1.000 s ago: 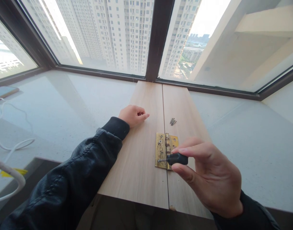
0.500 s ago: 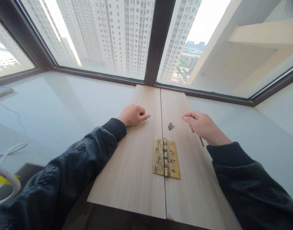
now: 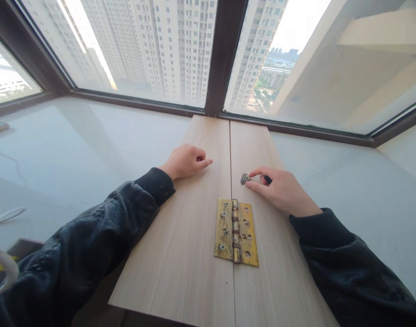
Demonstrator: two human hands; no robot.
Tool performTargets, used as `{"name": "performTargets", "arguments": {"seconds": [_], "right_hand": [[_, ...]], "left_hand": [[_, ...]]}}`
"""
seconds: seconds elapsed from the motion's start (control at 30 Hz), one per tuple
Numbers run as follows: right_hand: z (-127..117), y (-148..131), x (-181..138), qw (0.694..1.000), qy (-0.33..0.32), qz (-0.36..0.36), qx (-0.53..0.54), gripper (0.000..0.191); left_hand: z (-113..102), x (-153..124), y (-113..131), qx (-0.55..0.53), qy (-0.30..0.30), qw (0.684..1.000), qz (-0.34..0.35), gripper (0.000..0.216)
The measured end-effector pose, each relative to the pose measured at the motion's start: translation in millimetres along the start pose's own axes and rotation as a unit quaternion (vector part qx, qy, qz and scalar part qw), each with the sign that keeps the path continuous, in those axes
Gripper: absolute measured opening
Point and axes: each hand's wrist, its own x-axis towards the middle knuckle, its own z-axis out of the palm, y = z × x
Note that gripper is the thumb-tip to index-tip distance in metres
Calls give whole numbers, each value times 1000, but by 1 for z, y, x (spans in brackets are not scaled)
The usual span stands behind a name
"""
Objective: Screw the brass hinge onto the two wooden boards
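Head | hinge (image 3: 235,231): brass-coloured, tarnished, opened flat | screws (image 3: 243,179): metallic, clustered

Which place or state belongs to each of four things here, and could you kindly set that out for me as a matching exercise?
Things:
1. Hinge
2. Loose screws
3. Left hand
4. Right hand

Places and states:
A. Loosely curled at the left board
B. Gold-coloured and worn, lying across both boards
C. Beside the small heap, a dark handle partly showing inside
D. Bunched together on the right board

Pairs: 1-B, 2-D, 3-A, 4-C
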Motion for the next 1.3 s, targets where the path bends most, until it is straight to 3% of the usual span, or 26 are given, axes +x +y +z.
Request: {"name": "performTargets", "arguments": {"seconds": [0.37, 0.63, 0.9, 1.3], "right_hand": [[-13, 0, -8, 994, -19, -72, 77, 29], [-33, -7, -21, 971, -104, -135, 166, 30], [-30, -11, -22, 960, -146, -167, 169, 24], [-27, -13, -23, 955, -157, -206, 145, 26]], "left_hand": [[-1, -2, 1, -9, 3, 1000, -5, 45], [-1, -3, 1, 5, -8, 1000, -3, 43], [-2, -3, 2, -10, -5, 1000, -9, 43], [-3, -2, 4, -18, 4, 1000, -12, 45]]}}
